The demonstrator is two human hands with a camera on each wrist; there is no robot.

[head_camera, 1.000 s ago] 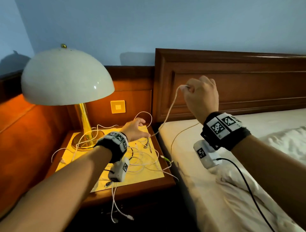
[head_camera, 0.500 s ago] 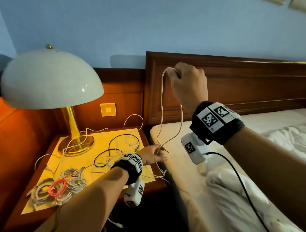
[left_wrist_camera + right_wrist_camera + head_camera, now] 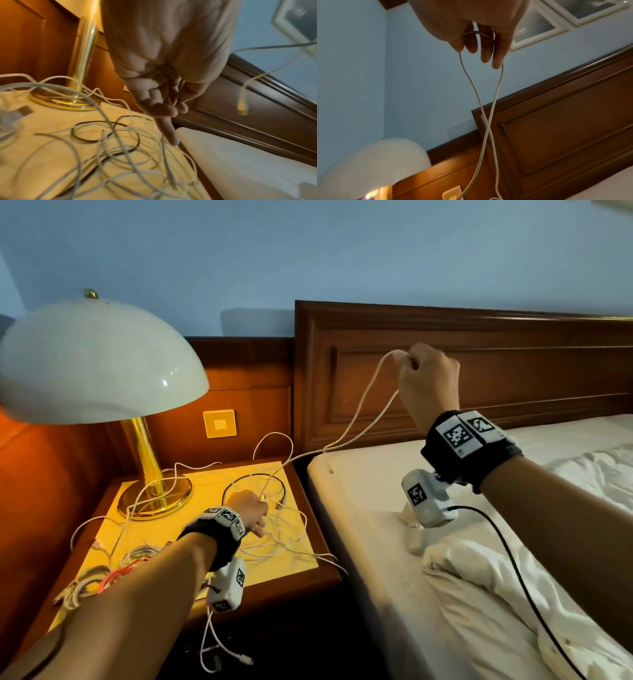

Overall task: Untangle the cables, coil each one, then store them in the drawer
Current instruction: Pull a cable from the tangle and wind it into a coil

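White cable (image 3: 368,402) in right hand (image 3: 428,385)

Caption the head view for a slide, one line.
Right hand lifts a white cable from the nightstand tangle while left hand works the pile.

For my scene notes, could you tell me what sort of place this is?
Most likely a bedroom, perhaps a hotel room: a bed with a wooden headboard, and a nightstand carrying a domed lamp.
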